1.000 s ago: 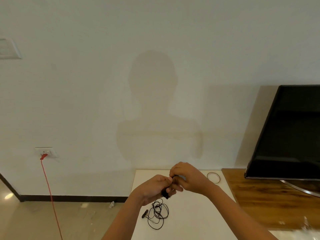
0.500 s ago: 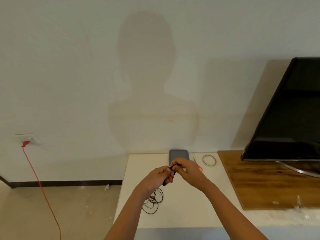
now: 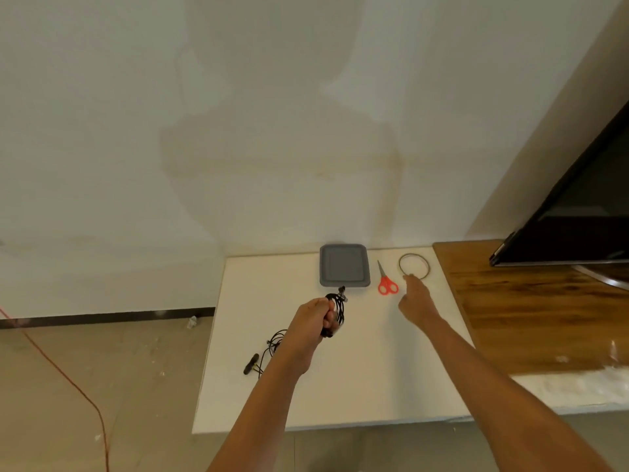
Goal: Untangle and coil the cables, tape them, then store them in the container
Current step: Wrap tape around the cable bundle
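My left hand [image 3: 315, 318] grips a coiled black cable [image 3: 337, 310] above the white table [image 3: 340, 386], just in front of the grey container [image 3: 344, 265]. A second black cable [image 3: 265, 352] lies tangled on the table under my left forearm. My right hand [image 3: 417, 298] is stretched toward the back right, its fingertips at the near edge of the clear tape roll [image 3: 414, 265]; I cannot tell whether it holds the roll. Red-handled scissors [image 3: 386, 281] lie between the container and the tape.
A wooden board [image 3: 531, 318] lies on the right with a black TV screen [image 3: 578, 206] standing on it. The wall rises right behind the table. A red cord [image 3: 68, 379] trails over the floor at the left.
My hands have come apart. The right hand left the coil and moved right and back to the tape roll; the left keeps the coiled cable. The view tilted down.
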`<state>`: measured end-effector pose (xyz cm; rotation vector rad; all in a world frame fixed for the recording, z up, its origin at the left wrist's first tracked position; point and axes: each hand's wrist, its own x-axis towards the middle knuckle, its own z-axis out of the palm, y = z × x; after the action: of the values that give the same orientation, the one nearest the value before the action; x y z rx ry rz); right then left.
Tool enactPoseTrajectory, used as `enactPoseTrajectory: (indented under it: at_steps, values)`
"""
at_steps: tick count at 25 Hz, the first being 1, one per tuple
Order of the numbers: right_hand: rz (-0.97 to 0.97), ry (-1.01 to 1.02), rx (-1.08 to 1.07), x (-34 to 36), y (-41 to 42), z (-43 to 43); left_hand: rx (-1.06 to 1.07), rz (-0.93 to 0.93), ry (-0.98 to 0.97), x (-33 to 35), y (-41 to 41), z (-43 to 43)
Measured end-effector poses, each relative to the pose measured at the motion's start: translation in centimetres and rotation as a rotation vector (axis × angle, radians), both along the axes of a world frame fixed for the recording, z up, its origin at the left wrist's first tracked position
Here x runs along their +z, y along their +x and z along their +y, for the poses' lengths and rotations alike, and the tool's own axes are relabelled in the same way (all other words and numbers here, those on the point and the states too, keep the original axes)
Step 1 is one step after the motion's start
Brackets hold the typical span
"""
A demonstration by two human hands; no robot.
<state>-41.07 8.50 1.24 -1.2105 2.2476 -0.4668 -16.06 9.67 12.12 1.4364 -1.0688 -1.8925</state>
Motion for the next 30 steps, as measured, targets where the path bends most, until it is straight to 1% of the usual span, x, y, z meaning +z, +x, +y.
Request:
enactPoseTrajectory:
  at_steps: [3, 5, 6, 8, 10, 11, 12, 13, 14, 16, 17, 19, 21, 23, 24, 27, 30]
  values:
    - [0.095, 0.142, 0.115, -2.2, -2.3, -2.8, -0.055, 0.005, -0.055, -1.2, -0.5, -1.0]
    - [0.157, 0.186, 0.123, -3.8, -3.2, -3.9, -0.091, 0.016, -0.092, -1.6, -0.7, -1.1]
    - [0.181, 0.185, 0.093, -4.4, -3.4, -4.0, -0.100, 0.010, -0.102, -1.8, -0.6, -1.1]
    - [0.287, 0.123, 0.013, -5.0, -3.1, -3.1, -0.107, -0.019, -0.108, -2.0, -0.4, -0.9]
    - [0.427, 0.039, -0.010, -5.2, -2.2, -1.2, -0.113, -0.058, -0.109, -2.2, 0.0, -0.6]
    - [0.467, 0.006, -0.009, -5.1, -1.7, -0.2, -0.117, -0.078, -0.110, -2.0, 0.1, -0.4]
    - [0.458, -0.028, -0.021, -4.5, -1.1, 0.9, -0.120, -0.097, -0.107, -1.8, 0.3, -0.1]
    - [0.382, -0.076, -0.060, -3.7, -0.5, 1.8, -0.118, -0.113, -0.099, -1.3, 0.4, 0.2]
    - [0.217, -0.150, -0.132, -2.4, 0.3, 2.7, -0.106, -0.119, -0.084, -0.9, 0.4, 0.4]
    - [-0.180, -0.319, -0.253, 1.6, 2.5, 4.2, -0.065, -0.118, -0.044, 0.4, 0.4, 0.8]
    - [-0.329, -0.392, -0.256, 4.2, 3.7, 4.8, -0.045, -0.118, -0.027, 1.2, 0.5, 1.0]
    - [-0.576, -0.503, -0.166, 9.5, 6.4, 6.3, -0.010, -0.114, -0.032, 3.3, 0.5, 1.5]
    - [-0.745, -0.577, -0.048, 14.6, 8.9, 7.7, 0.008, -0.151, -0.131, 6.2, 0.6, 2.4]
    - [-0.838, -0.604, 0.038, 18.9, 10.8, 9.0, 0.061, -0.156, -0.273, 9.5, 0.8, 3.6]
    - [-0.861, -0.608, 0.072, 20.9, 11.6, 9.7, 0.109, -0.122, -0.317, 11.2, 0.9, 4.2]
    - [-0.845, -0.631, 0.199, 26.2, 13.8, 12.1, 0.238, 0.046, -0.328, 15.9, 2.4, 6.0]
    - [-0.793, -0.664, 0.266, 29.8, 15.5, 14.5, 0.287, 0.168, -0.332, 19.3, 4.1, 8.0]
